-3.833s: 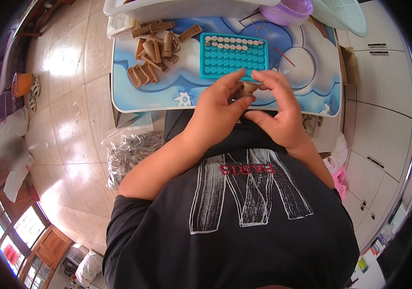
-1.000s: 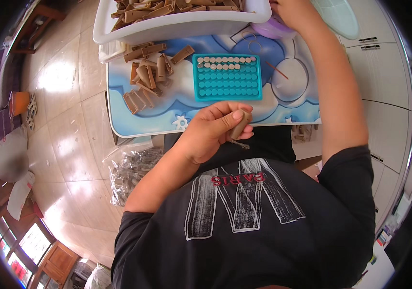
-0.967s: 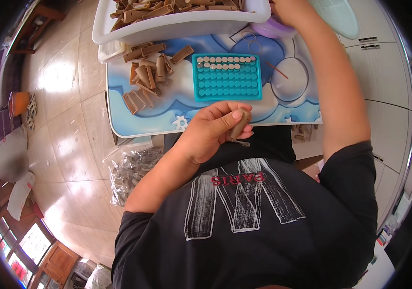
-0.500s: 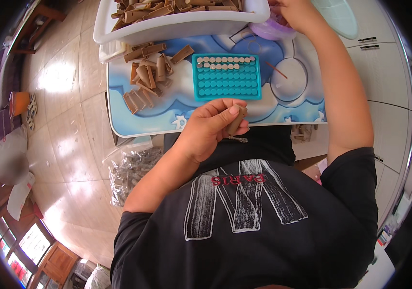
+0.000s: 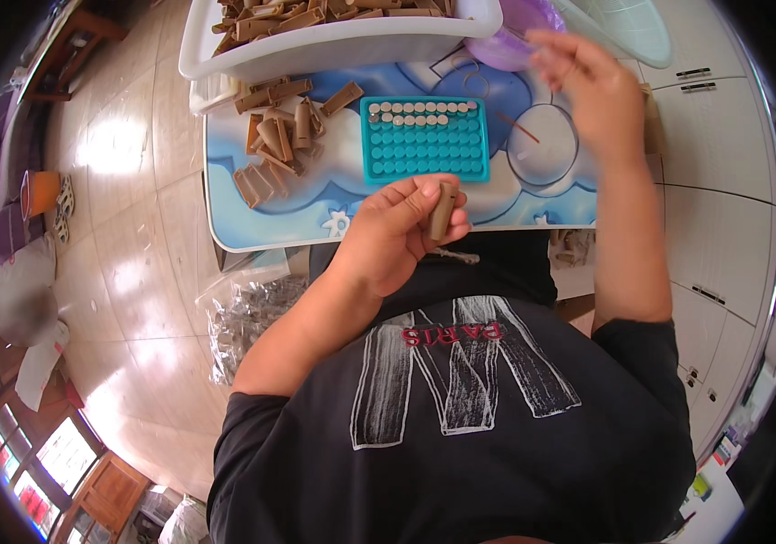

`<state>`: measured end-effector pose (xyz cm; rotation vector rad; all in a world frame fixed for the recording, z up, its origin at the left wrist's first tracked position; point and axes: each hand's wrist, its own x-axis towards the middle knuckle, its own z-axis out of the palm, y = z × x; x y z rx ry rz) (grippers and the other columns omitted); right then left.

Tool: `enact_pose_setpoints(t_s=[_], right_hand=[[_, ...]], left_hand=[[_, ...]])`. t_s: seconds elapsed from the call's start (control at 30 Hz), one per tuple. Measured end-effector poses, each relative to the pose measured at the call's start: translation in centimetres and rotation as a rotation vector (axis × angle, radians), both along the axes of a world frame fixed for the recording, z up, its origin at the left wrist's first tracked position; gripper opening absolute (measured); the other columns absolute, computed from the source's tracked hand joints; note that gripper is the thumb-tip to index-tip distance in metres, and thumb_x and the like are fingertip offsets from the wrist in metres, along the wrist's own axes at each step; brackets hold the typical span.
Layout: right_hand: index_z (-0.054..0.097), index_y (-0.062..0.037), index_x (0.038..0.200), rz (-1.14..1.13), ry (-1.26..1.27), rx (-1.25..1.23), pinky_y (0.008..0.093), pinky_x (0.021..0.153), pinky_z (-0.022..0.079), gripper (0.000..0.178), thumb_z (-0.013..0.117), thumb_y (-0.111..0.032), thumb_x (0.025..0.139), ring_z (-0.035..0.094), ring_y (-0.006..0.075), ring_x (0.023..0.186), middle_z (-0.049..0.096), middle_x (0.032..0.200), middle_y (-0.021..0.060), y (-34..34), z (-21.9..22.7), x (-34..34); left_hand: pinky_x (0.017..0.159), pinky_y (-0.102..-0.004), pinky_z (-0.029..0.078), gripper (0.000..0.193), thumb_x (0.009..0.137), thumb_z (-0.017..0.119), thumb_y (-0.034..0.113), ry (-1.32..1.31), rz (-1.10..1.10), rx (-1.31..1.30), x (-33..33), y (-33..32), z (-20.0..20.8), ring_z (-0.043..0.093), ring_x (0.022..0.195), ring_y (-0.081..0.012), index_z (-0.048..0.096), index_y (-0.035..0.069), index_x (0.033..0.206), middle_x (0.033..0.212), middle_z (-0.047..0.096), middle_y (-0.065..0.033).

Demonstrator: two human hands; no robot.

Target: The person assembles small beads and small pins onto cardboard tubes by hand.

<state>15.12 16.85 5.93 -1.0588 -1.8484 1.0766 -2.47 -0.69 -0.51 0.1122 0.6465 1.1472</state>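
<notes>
My left hand (image 5: 392, 222) is closed around a brown plastic casing (image 5: 443, 212), held upright between thumb and fingers at the table's near edge. Just beyond it lies a teal tray (image 5: 429, 180) with rows of round pockets; small whitish round pieces (image 5: 410, 108) sit in its two far rows. My right hand (image 5: 598, 95) is raised beside a purple basin (image 5: 501, 53), to its right. Motion smears its fingers, so whether they hold anything cannot be made out. Several loose brown casings (image 5: 279, 136) lie in a heap left of the tray.
A white tub (image 5: 351, 36) full of brown casings stands at the far side of the blue patterned table (image 5: 333, 204). A pale green lid or tray (image 5: 628, 32) is at the far right, near white cabinets (image 5: 714, 136). A clear bag of dark parts (image 5: 247, 317) sits below the table's left side.
My right hand has come back out of the purple basin, toward me. My left hand still holds the casing, now turned more upright.
</notes>
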Motion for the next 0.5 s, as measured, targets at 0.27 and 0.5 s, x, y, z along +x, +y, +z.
enact_pose_setpoints(t_s=[0.27, 0.5], right_hand=[[0.063, -0.0021, 0.085, 0.184, -0.183, 0.35, 0.0331, 0.06, 0.049, 0.012, 0.068, -0.001, 0.074, 0.061, 0.0272, 0.07, 0.063, 0.079, 0.0103, -10.5, -2.5, -0.5], [0.063, -0.0021, 0.086, 0.166, -0.182, 0.455, 0.0335, 0.059, 0.049, 0.014, 0.068, 0.0, 0.073, 0.061, 0.0266, 0.07, 0.063, 0.08, 0.0096, -11.0, -2.9, -0.3]], left_hand=[[0.082, -0.033, 0.052, 0.027, 0.095, 0.05, 0.019, -0.034, 0.09, -0.013, 0.6, 0.2, 0.3, 0.063, 0.083, -0.0197, 0.054, -0.003, 0.11, 0.097, 0.061, -0.011], [0.082, -0.0332, 0.05, 0.027, 0.095, 0.049, 0.017, -0.033, 0.055, -0.004, 1.0, 0.1, 0.6, 0.063, 0.084, -0.019, 0.054, -0.004, 0.111, 0.096, 0.062, -0.0114]])
